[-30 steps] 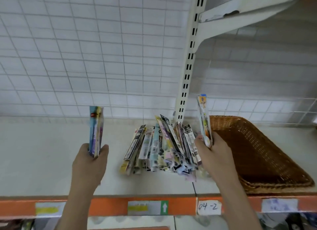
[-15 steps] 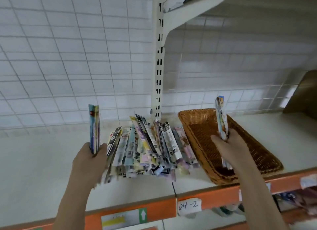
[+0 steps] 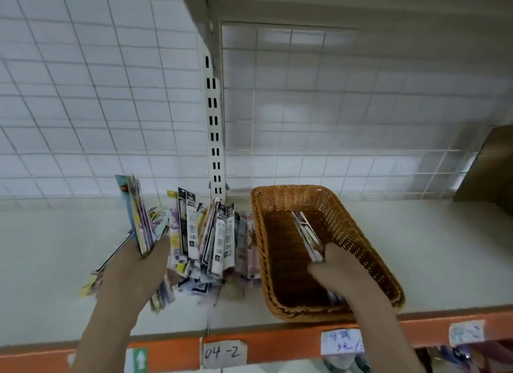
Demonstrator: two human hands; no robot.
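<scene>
A pile of long thin packets [image 3: 211, 242] lies on the white shelf [image 3: 50, 247], leaning toward the back. My left hand [image 3: 133, 272] grips an upright bunch of blue and purple packets [image 3: 137, 214] at the pile's left side. A brown wicker basket [image 3: 358, 233] stands to the right of the pile. My right hand [image 3: 341, 275] is inside the basket and holds a few packets [image 3: 308, 233] tilted low over its floor.
A white slotted upright [image 3: 213, 122] rises behind the pile in front of a wire grid back wall. The shelf's orange front edge [image 3: 277, 345] carries a label reading 04-2 [image 3: 224, 352]. A brown board [image 3: 491, 167] leans at the far right.
My right hand has carried its packets from above the pile rightward and down into the basket. My left hand, still gripping its bunch, has stayed by the pile's left side.
</scene>
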